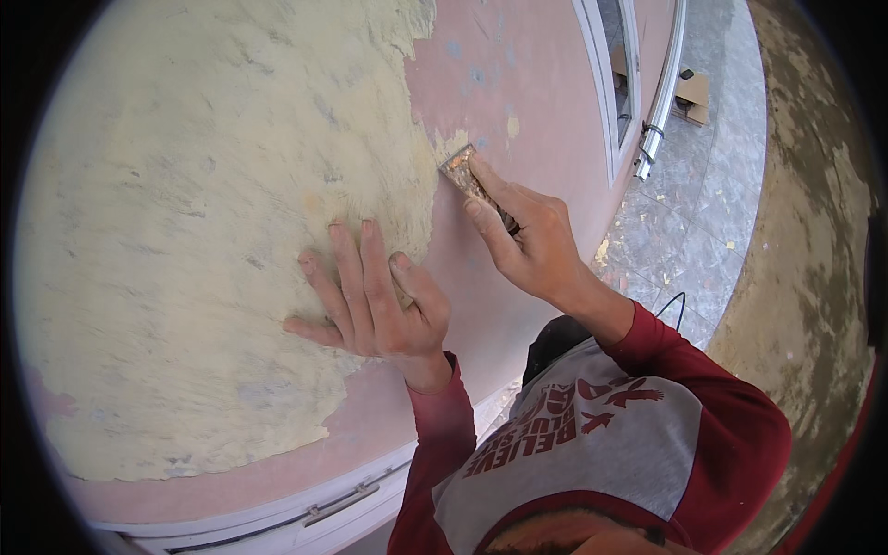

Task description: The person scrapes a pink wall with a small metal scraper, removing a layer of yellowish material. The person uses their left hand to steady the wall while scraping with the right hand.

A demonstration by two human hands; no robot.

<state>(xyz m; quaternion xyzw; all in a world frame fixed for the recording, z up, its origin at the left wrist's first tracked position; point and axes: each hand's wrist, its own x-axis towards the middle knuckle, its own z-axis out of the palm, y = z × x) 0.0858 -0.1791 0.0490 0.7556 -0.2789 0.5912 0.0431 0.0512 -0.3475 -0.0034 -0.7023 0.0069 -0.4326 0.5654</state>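
My right hand point(531, 229) grips a short scraper point(463, 168), its metal blade crusted with dried residue. The blade's edge touches the wall where a rough cream-coloured area point(208, 208) meets pink paint point(513, 83) along a ragged border. Most of the handle is hidden by my fingers. Below and to the left, my left hand point(374, 298) lies with fingers spread against the cream surface, holding nothing visible. Both hands look dusty.
A white-framed window point(610, 83) is set in the wall at upper right, beside a bundle of metal profiles point(655, 132). Flakes litter the tiled floor point(694, 229), where flattened cardboard point(694, 97) lies. Another white frame point(291, 520) runs along the bottom. Stained concrete point(805, 277) borders the tiles.
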